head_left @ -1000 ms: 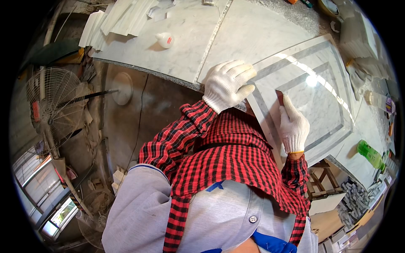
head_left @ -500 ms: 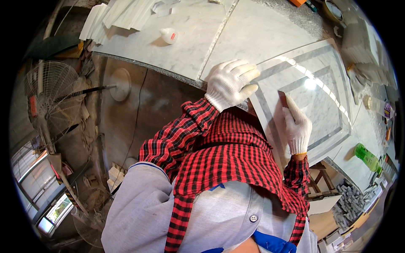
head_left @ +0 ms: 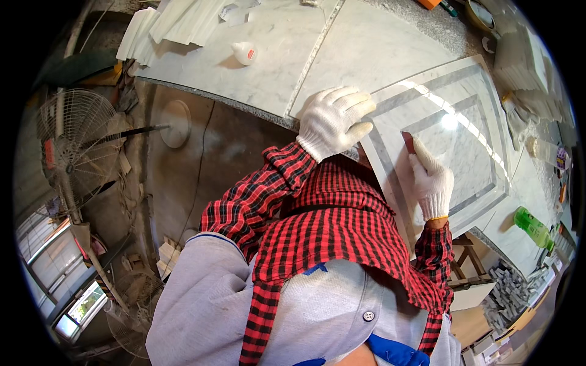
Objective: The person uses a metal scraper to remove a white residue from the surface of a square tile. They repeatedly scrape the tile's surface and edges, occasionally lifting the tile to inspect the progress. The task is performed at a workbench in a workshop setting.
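A glossy marble panel (head_left: 455, 145), white with grey bands set in nested frames, lies on the marble worktop to my right. My left hand (head_left: 336, 121), in a white knit glove, rests with fingers stretched out by the panel's near left corner and the worktop edge. My right hand (head_left: 431, 183), gloved the same way, is over the panel's near side. Its fingers grip a small flat reddish-brown piece (head_left: 408, 142) that stands tilted against the surface. I cannot make out whether the piece is a scraper or an abrasive.
A white squeeze bottle (head_left: 246, 53) stands on the worktop (head_left: 278, 73), near stacked white strips (head_left: 183, 23). At the right are a green bottle (head_left: 533, 227), a clear bottle (head_left: 545, 152) and more stacked pieces (head_left: 520, 64). A large fan (head_left: 76, 143) is at far left.
My right hand has shifted very slightly to the right and away from me, its wrist and sleeve moving too. My left hand stays in place.
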A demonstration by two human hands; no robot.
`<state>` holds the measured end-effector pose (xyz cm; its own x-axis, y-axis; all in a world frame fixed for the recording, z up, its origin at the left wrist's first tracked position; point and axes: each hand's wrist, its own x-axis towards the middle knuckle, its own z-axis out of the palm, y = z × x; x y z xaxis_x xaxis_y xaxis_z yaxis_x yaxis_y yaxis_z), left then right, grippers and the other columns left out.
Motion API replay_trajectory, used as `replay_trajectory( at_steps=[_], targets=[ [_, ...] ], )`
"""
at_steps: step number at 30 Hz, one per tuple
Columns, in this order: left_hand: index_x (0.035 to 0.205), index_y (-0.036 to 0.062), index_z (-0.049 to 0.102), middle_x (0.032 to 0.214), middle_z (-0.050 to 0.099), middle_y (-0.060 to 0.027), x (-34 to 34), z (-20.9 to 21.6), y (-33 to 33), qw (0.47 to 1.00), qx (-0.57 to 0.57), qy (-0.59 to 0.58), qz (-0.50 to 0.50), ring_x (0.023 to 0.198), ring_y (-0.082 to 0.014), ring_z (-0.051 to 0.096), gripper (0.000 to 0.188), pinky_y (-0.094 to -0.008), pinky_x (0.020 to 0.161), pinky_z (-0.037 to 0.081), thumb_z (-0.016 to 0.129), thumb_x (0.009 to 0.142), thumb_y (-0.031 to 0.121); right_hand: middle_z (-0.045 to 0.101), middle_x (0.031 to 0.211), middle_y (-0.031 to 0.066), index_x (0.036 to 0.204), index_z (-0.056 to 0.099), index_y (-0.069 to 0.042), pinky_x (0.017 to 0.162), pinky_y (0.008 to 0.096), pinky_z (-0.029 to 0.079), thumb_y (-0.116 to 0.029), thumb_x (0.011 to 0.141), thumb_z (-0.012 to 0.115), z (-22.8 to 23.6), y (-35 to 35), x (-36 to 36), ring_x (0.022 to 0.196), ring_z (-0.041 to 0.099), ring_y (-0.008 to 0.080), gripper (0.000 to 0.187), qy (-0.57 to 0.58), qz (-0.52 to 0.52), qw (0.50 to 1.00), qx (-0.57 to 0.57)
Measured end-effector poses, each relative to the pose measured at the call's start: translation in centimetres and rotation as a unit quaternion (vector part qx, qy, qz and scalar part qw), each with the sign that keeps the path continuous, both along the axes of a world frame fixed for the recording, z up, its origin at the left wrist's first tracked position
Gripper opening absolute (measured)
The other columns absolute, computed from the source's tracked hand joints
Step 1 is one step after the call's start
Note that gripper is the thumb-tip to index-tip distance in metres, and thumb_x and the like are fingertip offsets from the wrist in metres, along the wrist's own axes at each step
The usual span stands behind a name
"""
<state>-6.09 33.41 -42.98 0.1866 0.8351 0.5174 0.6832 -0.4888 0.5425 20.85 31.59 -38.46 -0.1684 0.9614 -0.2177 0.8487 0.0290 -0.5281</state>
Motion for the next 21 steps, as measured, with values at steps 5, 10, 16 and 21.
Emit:
replay_trajectory(
  at_steps=[5, 10, 16, 21],
  targets=[
    [0.107, 0.0096, 0.073, 0.109, 0.073, -0.008, 0.0, 0.2, -0.1, 1.0, 0.0, -0.001, 0.004, 0.105, -0.0305, 0.069, 0.036, -0.0428, 0.088, 0.057, 0.081, 0.074, 0.023, 0.075, 0.101, 0.0176, 0.126, 0.072, -0.013, 0.073, 0.0361, 0.055, -0.017, 0.092, 0.069, -0.3, 0.9, 1.3, 0.081, 0.074, 0.0295, 0.035, 0.113, -0.008, 0.993, -0.03],
    [0.106, 0.0099, 0.073, 0.11, 0.073, -0.0076, 0.0, -0.1, -0.1, 1.0, -0.003, -0.008, 0.002, 0.106, -0.0301, 0.069, 0.036, -0.0428, 0.088, 0.056, 0.081, 0.074, 0.023, 0.076, 0.106, 0.0174, 0.126, 0.07, -0.003, 0.078, 0.0321, 0.055, -0.011, 0.092, 0.069, 1.4, 1.1, 1.2, 0.09, 0.075, 0.0222, 0.035, 0.168, -0.123, 0.964, -0.164],
    [0.106, 0.0094, 0.073, 0.111, 0.073, -0.0075, 0.1, -0.4, -0.1, 1.0, 0.005, 0.003, 0.006, 0.107, -0.0301, 0.068, 0.036, -0.0433, 0.089, 0.056, 0.082, 0.073, 0.022, 0.074, 0.106, 0.0195, 0.124, 0.074, -0.015, 0.079, 0.0355, 0.056, -0.018, 0.095, 0.067, -0.5, 0.5, -0.6, 0.093, 0.074, 0.031, 0.03, 0.058, -0.016, 0.995, 0.076],
    [0.106, 0.0091, 0.073, 0.112, 0.073, -0.0076, 0.0, -0.2, -0.1, 1.0, 0.003, -0.002, 0.004, 0.107, -0.0306, 0.068, 0.036, -0.0434, 0.091, 0.056, 0.081, 0.073, 0.022, 0.073, 0.105, 0.0175, 0.125, 0.073, -0.02, 0.078, 0.0375, 0.057, -0.022, 0.094, 0.067, 0.1, 0.5, -1.0, 0.093, 0.072, 0.0345, 0.032, 0.01, -0.009, 0.999, 0.036]
  ],
)
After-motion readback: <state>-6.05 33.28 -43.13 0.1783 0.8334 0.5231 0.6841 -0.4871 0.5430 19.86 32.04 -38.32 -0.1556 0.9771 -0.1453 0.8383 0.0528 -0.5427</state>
